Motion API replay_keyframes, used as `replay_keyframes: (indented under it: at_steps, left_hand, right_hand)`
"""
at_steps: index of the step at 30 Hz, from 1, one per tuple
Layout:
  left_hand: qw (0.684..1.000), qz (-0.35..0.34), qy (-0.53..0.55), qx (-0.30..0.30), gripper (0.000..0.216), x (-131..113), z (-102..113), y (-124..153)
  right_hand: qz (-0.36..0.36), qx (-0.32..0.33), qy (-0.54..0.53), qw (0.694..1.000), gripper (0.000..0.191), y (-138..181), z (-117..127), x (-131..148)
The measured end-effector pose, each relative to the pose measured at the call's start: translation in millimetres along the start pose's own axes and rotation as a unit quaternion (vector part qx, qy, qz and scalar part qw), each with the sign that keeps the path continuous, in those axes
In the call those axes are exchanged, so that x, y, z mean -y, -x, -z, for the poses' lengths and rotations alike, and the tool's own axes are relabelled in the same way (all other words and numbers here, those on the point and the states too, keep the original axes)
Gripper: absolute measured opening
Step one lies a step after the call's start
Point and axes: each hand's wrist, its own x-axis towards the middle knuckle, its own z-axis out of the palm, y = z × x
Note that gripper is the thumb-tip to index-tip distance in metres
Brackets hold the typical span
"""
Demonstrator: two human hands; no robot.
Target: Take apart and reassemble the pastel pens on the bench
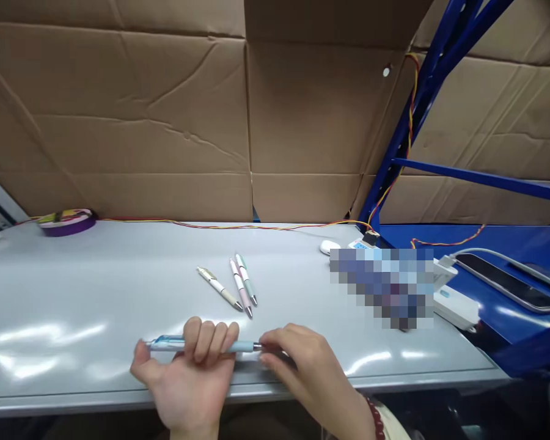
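My left hand (190, 373) is curled around a light blue pen (245, 346) that lies crosswise above the near edge of the grey table (96, 305). My right hand (302, 360) pinches the pen's metal tip end with closed fingers. Three more pens lie side by side further back on the table: a white and gold pen (220, 288), a pink pen (241, 288) and a pale green pen (246, 279).
A purple round tape roll (66, 222) sits at the back left. A red-yellow wire (220, 227) runs along the cardboard wall (165, 122). On the right are a white mouse (330, 247), a white power bank (456, 304), a phone (506, 282) and blue shelf struts (481, 178).
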Motion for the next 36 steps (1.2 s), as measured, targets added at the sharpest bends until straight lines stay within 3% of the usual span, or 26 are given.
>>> replay_keyframes:
  at_steps: [5, 13, 16, 20, 23, 25, 26, 28, 30, 32, 34, 36]
  left_hand:
    - [1.000, 0.000, 0.000, -0.021, 0.048, 0.2, -5.5, 1.9]
    - [0.999, 0.015, -0.021, -0.046, 0.049, 1.0, -12.8, 5.9]
    - [0.999, 0.025, -0.024, -0.028, 0.050, 0.9, -13.4, 6.8]
    - [0.995, 0.064, -0.059, 0.051, 0.048, -0.1, -10.7, 8.6]
    - [0.965, 0.071, -0.237, 0.088, 0.038, -4.7, -5.7, 11.8]
    - [0.891, 0.040, -0.438, 0.111, 0.048, -11.2, -3.1, 13.9]
    - [0.828, 0.027, -0.546, 0.123, 0.051, -15.4, -2.7, 14.0]
    - [0.667, -0.002, -0.732, 0.136, 0.050, -24.7, -4.6, 10.3]
    - [0.509, -0.056, -0.848, 0.133, 0.049, -32.5, -9.1, -0.1]
    - [0.391, -0.087, -0.907, 0.129, 0.053, -35.9, -13.7, -14.9]
    - [0.323, -0.044, -0.930, 0.173, 0.064, -33.1, -15.7, -28.2]
    - [0.290, 0.000, -0.931, 0.223, 0.076, -24.1, -14.3, -34.3]
  right_hand:
    - [-0.009, -0.018, -0.011, 1.000, 0.012, 0.2, -11.6, 4.1]
    - [-0.019, 0.006, -0.053, 0.998, 0.008, -0.4, -6.1, 5.5]
    - [-0.011, 0.000, -0.076, 0.997, 0.009, -0.6, -6.7, 6.9]
    - [0.023, -0.082, -0.124, 0.989, 0.010, 2.0, -0.6, 5.0]
    - [0.003, -0.204, -0.118, 0.972, 0.005, 7.6, 12.7, -4.7]
    - [-0.018, -0.271, -0.085, 0.959, 0.005, 11.5, 21.6, -14.5]
    - [-0.028, -0.292, -0.067, 0.954, 0.006, 12.9, 24.9, -19.5]
    - [-0.049, -0.326, -0.036, 0.943, 0.007, 13.9, 28.3, -27.9]
    - [-0.064, -0.358, -0.006, 0.932, 0.008, 12.6, 28.2, -32.5]
    - [-0.071, -0.367, 0.023, 0.927, 0.009, 9.3, 26.3, -33.3]
    - [-0.081, -0.315, 0.043, 0.945, 0.009, 4.9, 23.7, -32.0]
    - [-0.097, -0.211, 0.058, 0.971, 0.010, 0.6, 20.6, -30.5]
